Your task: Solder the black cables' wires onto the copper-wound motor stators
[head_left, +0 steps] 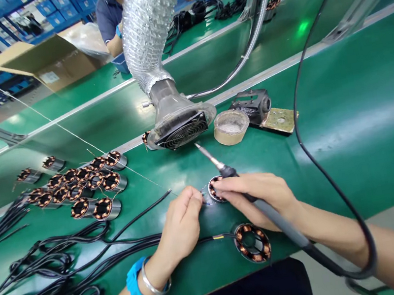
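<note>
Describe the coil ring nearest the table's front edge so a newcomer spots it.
On the green table, go to the near edge, right of centre. A copper-wound ring lies there; unlike its neighbours, a yellow-marked black cable reaches it.

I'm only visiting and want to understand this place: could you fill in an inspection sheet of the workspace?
Surface: green bench, shiny with glare.
Job's things: soldering iron; copper-wound ring at the right fingertips; second ring near the bench edge.
Clutter: cluster of similar rings at left; round pot beside a dark metal stand.
Hands: left hand pinches what look like thin wires; right hand holds the iron.
Cables: black cables loosely looped at left; iron's cord loops past the right forearm.
Surroundings: fan hood under a silver duct; cardboard box and a co-worker beyond.
</note>
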`<state>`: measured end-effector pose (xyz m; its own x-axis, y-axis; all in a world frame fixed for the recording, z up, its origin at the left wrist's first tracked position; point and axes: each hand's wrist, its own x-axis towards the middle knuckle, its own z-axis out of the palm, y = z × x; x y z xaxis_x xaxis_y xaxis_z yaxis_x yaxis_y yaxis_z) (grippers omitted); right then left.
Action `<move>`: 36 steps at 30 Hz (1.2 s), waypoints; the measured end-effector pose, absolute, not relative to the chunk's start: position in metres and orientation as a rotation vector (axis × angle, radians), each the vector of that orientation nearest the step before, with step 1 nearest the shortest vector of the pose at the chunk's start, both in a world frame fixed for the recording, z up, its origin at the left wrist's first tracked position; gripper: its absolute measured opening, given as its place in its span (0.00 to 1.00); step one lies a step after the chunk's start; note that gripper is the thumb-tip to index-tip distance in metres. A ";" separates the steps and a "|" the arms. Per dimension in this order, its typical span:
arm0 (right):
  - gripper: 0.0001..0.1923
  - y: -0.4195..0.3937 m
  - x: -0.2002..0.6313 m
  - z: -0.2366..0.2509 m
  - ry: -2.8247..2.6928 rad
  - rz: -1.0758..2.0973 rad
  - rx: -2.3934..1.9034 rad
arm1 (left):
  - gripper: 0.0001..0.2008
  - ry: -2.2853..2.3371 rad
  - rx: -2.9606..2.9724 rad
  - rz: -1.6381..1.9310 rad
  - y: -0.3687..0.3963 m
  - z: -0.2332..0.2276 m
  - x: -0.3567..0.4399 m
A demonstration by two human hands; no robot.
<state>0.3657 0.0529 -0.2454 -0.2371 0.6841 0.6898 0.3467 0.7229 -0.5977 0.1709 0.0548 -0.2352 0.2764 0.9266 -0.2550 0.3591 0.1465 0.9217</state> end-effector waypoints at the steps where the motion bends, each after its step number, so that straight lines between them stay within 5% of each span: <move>1: 0.16 0.056 0.362 -0.246 -1.884 0.363 -0.795 | 0.16 1.277 1.455 0.629 0.054 -0.234 0.170; 14: 0.14 0.058 0.354 -0.249 -1.964 0.192 -0.764 | 0.14 1.289 1.952 0.425 0.056 -0.217 0.166; 28: 0.15 0.050 0.347 -0.254 -1.999 0.089 -0.773 | 0.16 1.078 1.130 0.513 0.061 -0.235 0.170; 36: 0.17 0.051 0.354 -0.254 -1.890 0.387 -0.896 | 0.16 1.132 1.016 0.612 0.059 -0.239 0.174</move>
<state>0.3544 0.0513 -0.2543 -0.2573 0.7267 0.6369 0.4177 0.6780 -0.6048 0.1737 0.0589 -0.2394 0.3419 0.8295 -0.4416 0.0845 0.4409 0.8936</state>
